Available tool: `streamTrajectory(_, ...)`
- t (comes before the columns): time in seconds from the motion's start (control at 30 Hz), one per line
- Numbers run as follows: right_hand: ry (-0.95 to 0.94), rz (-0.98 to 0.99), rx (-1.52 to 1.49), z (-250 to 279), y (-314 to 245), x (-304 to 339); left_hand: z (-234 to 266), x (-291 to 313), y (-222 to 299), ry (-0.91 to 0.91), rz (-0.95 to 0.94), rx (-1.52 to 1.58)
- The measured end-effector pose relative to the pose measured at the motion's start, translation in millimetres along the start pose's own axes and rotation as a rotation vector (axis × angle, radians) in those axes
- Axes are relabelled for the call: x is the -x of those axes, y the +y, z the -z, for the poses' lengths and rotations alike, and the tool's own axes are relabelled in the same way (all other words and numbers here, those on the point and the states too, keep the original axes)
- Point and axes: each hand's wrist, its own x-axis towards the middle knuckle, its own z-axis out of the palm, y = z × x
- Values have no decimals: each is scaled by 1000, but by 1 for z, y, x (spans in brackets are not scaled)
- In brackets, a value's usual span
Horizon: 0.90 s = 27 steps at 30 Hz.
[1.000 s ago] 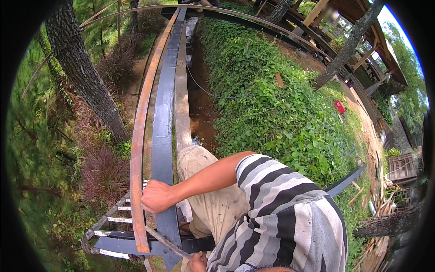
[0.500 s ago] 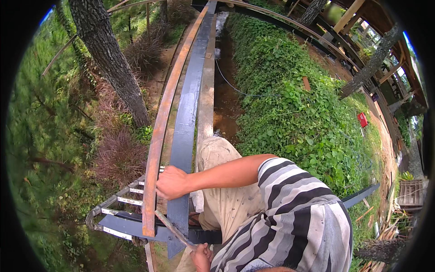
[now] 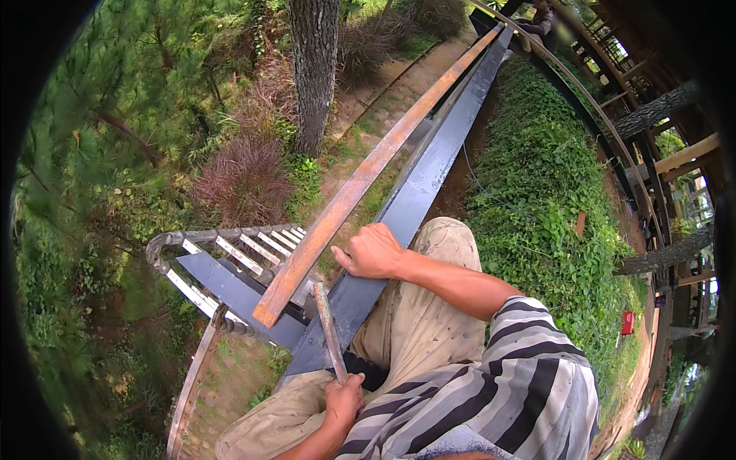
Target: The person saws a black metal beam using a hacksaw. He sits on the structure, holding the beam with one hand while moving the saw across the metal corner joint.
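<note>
Short bar (image 3: 327, 330): narrow, flat-looking and worn, part rusty and part grey; it stands up at a tilt from the person's left fist, its free end just beside the near end of the rusty beam. Whether the two touch, I cannot tell.
Left hand (image 3: 343, 395): low in the view, its fingers wrapped round the lower end of the short bar.
Right hand (image 3: 372, 251): over the dark beam, back of the hand upward, fingers curled under and thumb pointing toward the rusty beam; whether the fingers hold anything is hidden.
Rusty beam (image 3: 330, 224): long, orange-brown, running from left of the hands up toward the top right.
Dark beam (image 3: 429, 180): wide, blue-grey, glossy in places, lying to the right of the rusty beam along much the same line.
Blue-grey plate (image 3: 222, 284): sticking out leftward, past the rusty beam's near end.
Ladder (image 3: 188, 234): white rungs between grey-brown rails, at the left beside the plate.
Clothing: striped shirt (image 3: 491, 383) in black, grey and white; stained beige trousers (image 3: 437, 307), knees bent on either side of the dark beam.
Surroundings: a tree trunk (image 3: 313, 73) and reddish grass (image 3: 244, 180) behind the ladder; leafy green plants (image 3: 537, 207) and a small red object (image 3: 628, 323) on the right.
Far end: another person (image 3: 540, 23), near the beams' top.
</note>
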Motion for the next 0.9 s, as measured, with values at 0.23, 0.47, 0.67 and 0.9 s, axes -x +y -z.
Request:
streamTrajectory(0.23, 82, 67, 28, -20, -9, -17, 9, 7, -1, 129, 7, -39)
streamTrajectory(0.47, 176, 0, 9, -14, -21, -29, 19, 19, 38, 200, -76, -285)
streamTrajectory(0.67, 139, -36, 38, -10, -36, -57, 32, 18, 55, 205, -160, -282)
streamTrajectory(0.9, 192, -9, -5, -22, -21, -62, 29, -8, 42, 224, -177, -150)
